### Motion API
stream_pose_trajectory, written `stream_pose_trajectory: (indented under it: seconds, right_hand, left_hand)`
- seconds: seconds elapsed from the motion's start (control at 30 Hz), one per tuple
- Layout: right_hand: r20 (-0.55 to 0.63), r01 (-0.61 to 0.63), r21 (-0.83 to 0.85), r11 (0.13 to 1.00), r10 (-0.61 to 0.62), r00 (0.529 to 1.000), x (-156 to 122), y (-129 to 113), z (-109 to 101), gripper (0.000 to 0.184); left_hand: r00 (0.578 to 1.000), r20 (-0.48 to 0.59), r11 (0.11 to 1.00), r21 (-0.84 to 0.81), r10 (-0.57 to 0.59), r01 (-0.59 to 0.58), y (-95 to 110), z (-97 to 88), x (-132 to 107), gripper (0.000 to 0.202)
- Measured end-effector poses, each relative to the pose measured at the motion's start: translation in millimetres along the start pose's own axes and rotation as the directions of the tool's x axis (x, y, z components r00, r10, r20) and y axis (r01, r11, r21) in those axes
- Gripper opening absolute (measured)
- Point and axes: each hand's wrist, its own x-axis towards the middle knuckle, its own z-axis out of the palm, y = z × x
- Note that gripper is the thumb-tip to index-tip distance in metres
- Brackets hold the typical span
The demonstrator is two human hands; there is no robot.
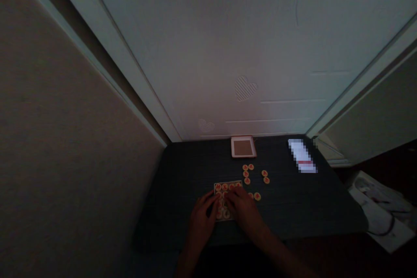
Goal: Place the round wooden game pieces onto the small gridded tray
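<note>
A small box (227, 187) packed with round wooden game pieces marked in red lies near the front of a dark table (182, 173). My left hand (202, 216) rests against the box's left side, fingers curled toward it. My right hand (241, 209) lies over the box's right part, fingers bent down onto the pieces. Whether either hand pinches a piece is too dim to tell. Several loose pieces (247, 173) lie behind the box, two (265, 177) farther right, and two (254, 196) just beside my right hand.
A shallow pinkish lid or tray (243, 147) sits at the table's back edge by the white wall. A white blurred packet (302, 155) lies at the back right. White bags (381, 208) lie on the floor to the right. A brown wall stands left.
</note>
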Motion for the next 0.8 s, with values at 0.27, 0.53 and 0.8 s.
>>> stream_pose_trajectory:
  seconds: [0.27, 0.53, 0.8]
  right_hand:
    - [-0.067, -0.003, 0.038, 0.999, 0.006, 0.998, -12.1, 7.5, -12.5, 0.018]
    - [-0.219, -0.111, 0.059, 0.992, 0.121, 0.968, -35.5, 68.9, -59.8, 0.016]
    - [-0.152, -0.053, 0.077, 0.996, 0.064, 0.986, -42.8, 86.5, -72.4, 0.018]
  left_hand:
    - [0.998, 0.001, 0.997, -0.059, -0.057, 0.057, 2.1, -4.1, -0.8, 0.029]
    - [0.995, -0.098, 0.996, -0.081, -0.031, 0.023, 13.0, -10.6, 3.1, 0.029]
    - [0.993, -0.111, 0.993, -0.102, 0.042, -0.053, 25.3, -10.1, 9.2, 0.021]
